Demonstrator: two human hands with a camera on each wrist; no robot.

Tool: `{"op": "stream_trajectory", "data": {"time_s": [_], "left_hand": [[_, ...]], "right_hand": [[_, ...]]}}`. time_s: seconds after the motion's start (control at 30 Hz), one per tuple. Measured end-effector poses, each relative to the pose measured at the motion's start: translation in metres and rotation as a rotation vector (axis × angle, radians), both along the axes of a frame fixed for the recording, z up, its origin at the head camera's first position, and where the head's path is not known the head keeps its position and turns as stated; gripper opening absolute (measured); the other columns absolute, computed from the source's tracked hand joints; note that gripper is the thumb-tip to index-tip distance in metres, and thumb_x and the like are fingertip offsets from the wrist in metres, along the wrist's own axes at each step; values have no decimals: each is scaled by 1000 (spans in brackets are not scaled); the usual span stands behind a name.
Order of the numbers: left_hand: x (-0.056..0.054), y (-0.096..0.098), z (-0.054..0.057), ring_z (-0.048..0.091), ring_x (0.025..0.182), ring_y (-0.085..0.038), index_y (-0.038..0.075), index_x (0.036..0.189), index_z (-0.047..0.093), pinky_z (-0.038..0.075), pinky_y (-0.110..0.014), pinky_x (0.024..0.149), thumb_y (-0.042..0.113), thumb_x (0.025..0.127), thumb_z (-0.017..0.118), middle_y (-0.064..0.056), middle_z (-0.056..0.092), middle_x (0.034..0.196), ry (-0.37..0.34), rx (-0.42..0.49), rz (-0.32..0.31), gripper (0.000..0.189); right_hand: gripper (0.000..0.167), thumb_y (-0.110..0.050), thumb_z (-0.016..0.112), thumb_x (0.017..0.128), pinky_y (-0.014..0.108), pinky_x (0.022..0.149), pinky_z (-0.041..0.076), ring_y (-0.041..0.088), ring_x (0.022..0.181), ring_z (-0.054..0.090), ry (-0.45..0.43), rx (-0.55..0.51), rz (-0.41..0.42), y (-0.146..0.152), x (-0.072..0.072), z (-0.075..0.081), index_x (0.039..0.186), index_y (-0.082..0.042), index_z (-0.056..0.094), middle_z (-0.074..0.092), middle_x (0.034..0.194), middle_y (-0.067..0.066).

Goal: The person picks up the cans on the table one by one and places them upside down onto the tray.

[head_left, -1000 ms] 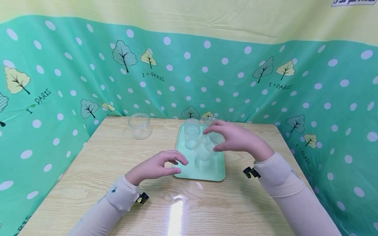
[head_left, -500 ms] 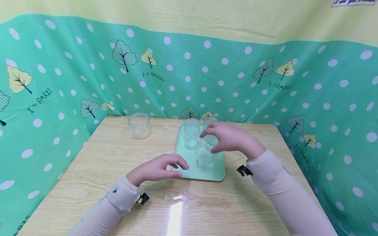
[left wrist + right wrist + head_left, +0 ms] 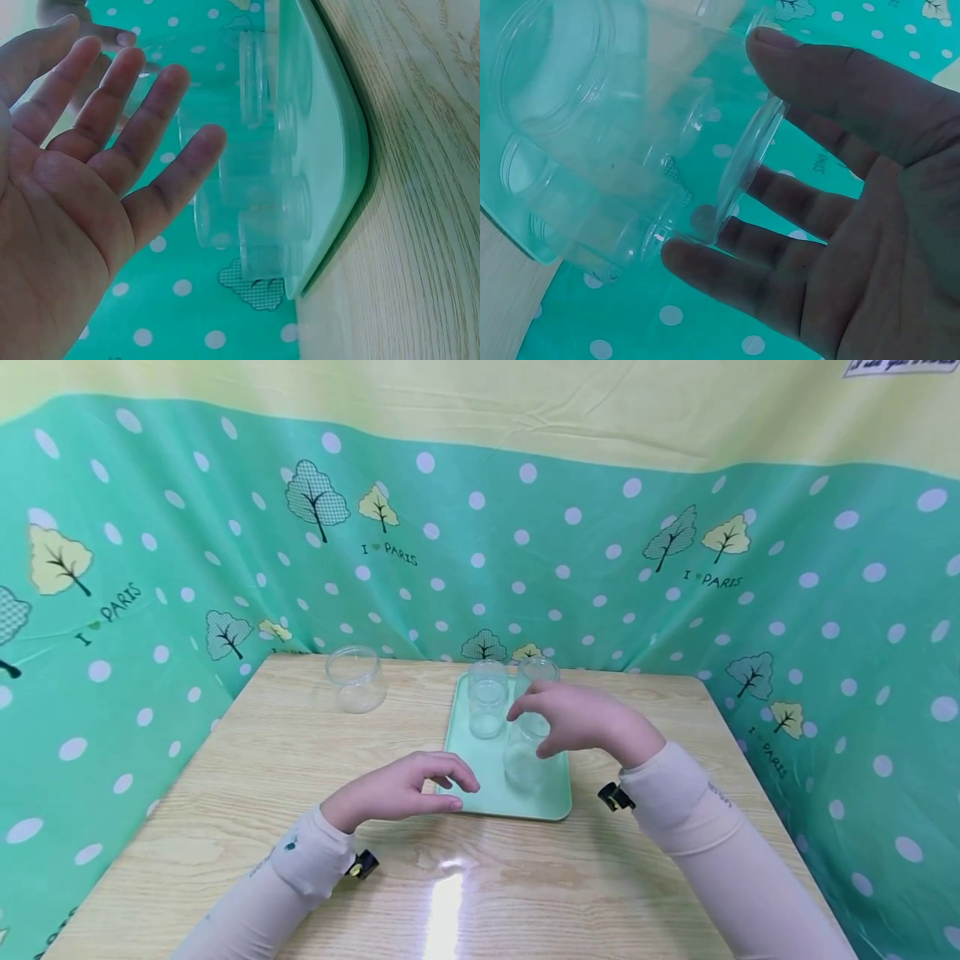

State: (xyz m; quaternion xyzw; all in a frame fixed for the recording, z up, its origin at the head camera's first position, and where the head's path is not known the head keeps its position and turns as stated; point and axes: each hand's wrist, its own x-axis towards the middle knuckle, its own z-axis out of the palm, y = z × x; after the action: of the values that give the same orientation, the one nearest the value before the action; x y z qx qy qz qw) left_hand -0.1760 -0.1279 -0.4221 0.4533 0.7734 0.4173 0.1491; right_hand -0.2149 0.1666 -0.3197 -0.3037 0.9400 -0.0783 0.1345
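Observation:
My right hand [image 3: 581,718] holds a clear jar [image 3: 522,767] from above, thumb on one side and fingers on the other at its upper end. In the right wrist view, the jar's threaded mouth [image 3: 510,67] faces the light green tray [image 3: 480,789]. Two more clear jars stand farther back on that tray, a slim jar [image 3: 487,706] on the left and another jar [image 3: 537,670] partly behind the right hand. My left hand [image 3: 401,785] hovers at the tray's near left corner, fingers loosely bent, nothing in it; its palm shows in the left wrist view.
A wide clear jar [image 3: 358,685] stands on the wooden table [image 3: 315,743] at the back left. Behind and on both sides hangs a green dotted curtain [image 3: 465,527]. A light reflection lies on the table's near part.
The jar in my right hand has gone from tilted to upright and come slightly nearer over the tray. The right hand has lowered a little; the left has barely moved.

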Motion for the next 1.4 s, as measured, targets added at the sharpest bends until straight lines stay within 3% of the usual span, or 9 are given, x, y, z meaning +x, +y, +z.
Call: {"op": "stream_trajectory", "data": {"time_s": [0.13,0.37,0.57,0.87,1.4], "left_hand": [[1,0,1,62,118,-12,26,122,67,56,-47,98,29,102,66,-3,69,123,18,-5,5,21],[1,0,2,64,115,-11,27,120,68,56,-42,94,25,101,68,11,69,119,59,4,45,19],[1,-1,2,64,113,-11,27,119,69,56,-42,94,15,99,69,11,69,118,61,10,45,23],[1,-2,2,64,113,-11,27,120,69,56,-40,95,31,102,66,11,69,117,64,17,33,19],[1,-2,3,65,113,-12,26,119,69,56,-43,96,29,101,67,11,69,117,43,22,34,18]], "right_hand": [[56,-17,87,79,42,95,56,24,123,59,1,18,-10,1,0,-1,130,-31,68,56,142,2],[56,-14,87,79,40,90,57,23,121,59,-10,23,-21,3,1,-5,129,-31,68,55,141,3],[58,-13,87,77,40,91,56,24,121,60,-3,31,8,4,2,-9,129,-29,68,56,141,5],[58,-11,87,78,40,91,56,25,121,59,-21,38,3,3,2,-13,130,-28,68,56,140,6],[58,-12,86,77,41,89,56,23,116,62,-20,65,2,-1,3,-17,129,-28,68,56,139,5]]}}
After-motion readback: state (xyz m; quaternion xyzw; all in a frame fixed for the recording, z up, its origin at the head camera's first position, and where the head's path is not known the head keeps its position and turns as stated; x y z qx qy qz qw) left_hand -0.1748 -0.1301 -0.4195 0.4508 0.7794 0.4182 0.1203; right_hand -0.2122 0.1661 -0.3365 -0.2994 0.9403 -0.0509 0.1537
